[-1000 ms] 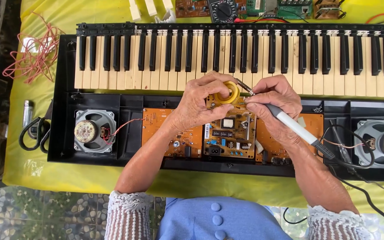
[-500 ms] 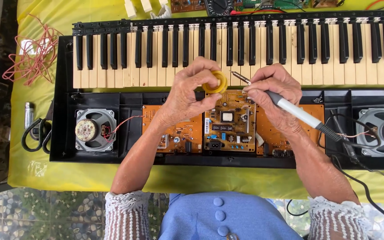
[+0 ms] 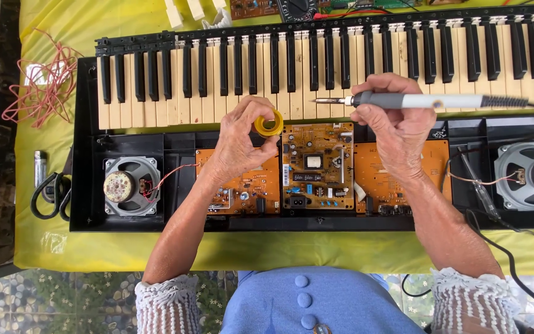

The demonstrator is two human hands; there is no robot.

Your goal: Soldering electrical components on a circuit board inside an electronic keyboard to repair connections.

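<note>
My right hand (image 3: 397,124) has lifted the clenched soldering iron (image 3: 415,101) off the board; left hand (image 3: 242,139) keeps pinching the yellow ring (image 3: 269,122)

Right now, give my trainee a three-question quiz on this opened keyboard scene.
1. True or false: the right hand holds the soldering iron with its tip pointing toward the left hand.
2. What does the left hand hold? A) scissors B) a small yellow round tin C) a speaker
3. Fill in: the red wire bundle lies on the ___ cloth.

Key: 1 true; 2 B; 3 yellow.
</note>
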